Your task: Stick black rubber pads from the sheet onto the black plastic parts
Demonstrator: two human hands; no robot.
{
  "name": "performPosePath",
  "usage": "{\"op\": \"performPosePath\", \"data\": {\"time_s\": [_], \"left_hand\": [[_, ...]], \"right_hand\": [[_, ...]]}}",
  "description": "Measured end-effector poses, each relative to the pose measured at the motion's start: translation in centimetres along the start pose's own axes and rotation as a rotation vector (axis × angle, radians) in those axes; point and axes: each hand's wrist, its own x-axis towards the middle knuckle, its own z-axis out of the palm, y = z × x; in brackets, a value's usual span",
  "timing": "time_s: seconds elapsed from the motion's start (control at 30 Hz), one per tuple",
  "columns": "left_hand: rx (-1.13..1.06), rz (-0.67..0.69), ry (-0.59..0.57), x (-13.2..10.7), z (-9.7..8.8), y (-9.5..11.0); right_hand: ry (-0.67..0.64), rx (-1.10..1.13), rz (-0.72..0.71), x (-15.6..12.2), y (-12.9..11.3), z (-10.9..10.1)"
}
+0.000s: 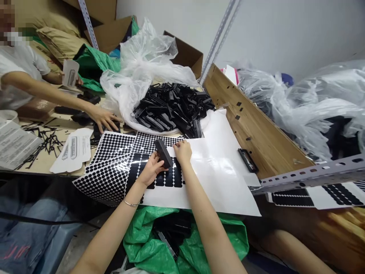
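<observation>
Left hand (pixel 151 167) clutches black piece (pixel 163 153), right hand's (pixel 183 152) grip unclear; tugging could slide sticker sheet (pixel 172 178) off tabletop's (pixel 61 126) front edge.

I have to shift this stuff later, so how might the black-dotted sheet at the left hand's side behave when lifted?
The dotted sheet is probably floppy, since it curves rather than lying flat. It's likely light, looking thin at its edges. Its glossy shine suggests it may slip.

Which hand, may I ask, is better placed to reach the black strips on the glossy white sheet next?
Probably the right hand, which is beside the black strips; the left hand holds a black rectangular block.
</observation>
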Motion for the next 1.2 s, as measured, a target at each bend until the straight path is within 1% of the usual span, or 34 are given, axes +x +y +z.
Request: {"op": "performPosePath", "data": {"time_s": [0.07, 0.17, 0.23, 0.33, 0.4, 0.47, 0.53, 0.6, 0.67, 0.77, 0.9, 1.2], "left_hand": [[0.021, 0.003, -0.025, -0.1, 0.1, 0.0], [0.036, -0.019, -0.011, 0.2, 0.1, -0.2], [0.044, -0.038, 0.009, 0.4, 0.1, -0.3], [0.043, -0.041, 0.016, 0.7, 0.1, -0.5], [0.053, -0.036, 0.009, 0.8, 0.1, -0.6], [0.080, -0.033, -0.009, 0.8, 0.2, -0.6], [0.118, -0.031, -0.029, 0.8, 0.3, -0.7], [0.154, -0.035, -0.048, 0.8, 0.3, -0.8], [0.175, -0.038, -0.057, 0.9, 0.3, -0.9], [0.178, -0.034, -0.053, 0.9, 0.2, -0.9], [0.188, -0.041, -0.064, 0.9, 0.1, -0.9], [0.206, -0.043, -0.054, 0.8, 0.0, -1.0]], "right_hand": [[-0.001, 0.060, 0.048, 0.1, 0.4, 0.4], [-0.024, 0.197, 0.123, 0.3, 0.7, 0.5], [-0.054, 0.255, 0.135, 0.6, 0.7, 0.2], [-0.096, 0.373, 0.115, 0.3, 0.6, -0.5], [-0.111, 0.462, 0.094, -0.6, 0.4, -1.3], [-0.139, 0.623, 0.063, -2.2, 0.2, -2.1], [-0.214, 0.821, 0.029, -4.0, -0.2, -2.9], [-0.316, 0.942, 0.003, -5.7, -0.7, -3.5], [-0.357, 0.920, -0.020, -7.0, -1.3, -3.7], [-0.302, 0.846, -0.058, -7.9, -1.6, -3.6], [-0.252, 0.820, -0.070, -7.9, -1.3, -3.2], [-0.209, 0.804, -0.079, -8.3, -1.0, -2.8]]}}
